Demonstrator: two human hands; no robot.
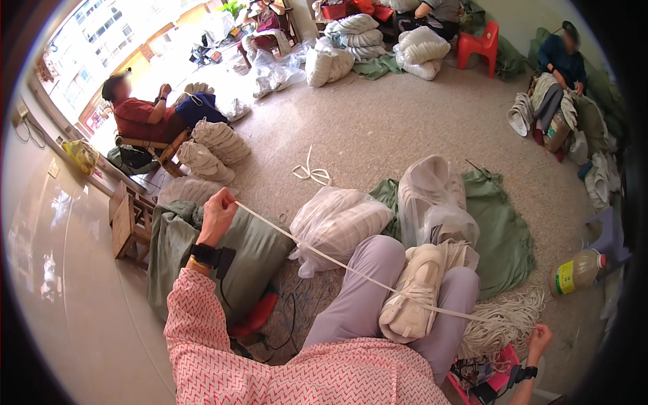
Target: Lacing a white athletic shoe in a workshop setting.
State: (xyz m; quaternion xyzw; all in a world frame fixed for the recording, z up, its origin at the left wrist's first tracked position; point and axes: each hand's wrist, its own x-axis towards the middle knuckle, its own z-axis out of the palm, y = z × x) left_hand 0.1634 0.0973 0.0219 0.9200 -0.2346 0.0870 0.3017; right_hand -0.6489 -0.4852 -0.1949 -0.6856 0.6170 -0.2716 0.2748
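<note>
Watching remotely, I see my left hand (221, 208) and right hand (539, 339) pinched on opposite ends of a white lace (364, 277), stretched across the beige shoe (422, 270) toward the right edge of the lap (351, 307), and judge the lace light, soft, best held near its tips.
</note>
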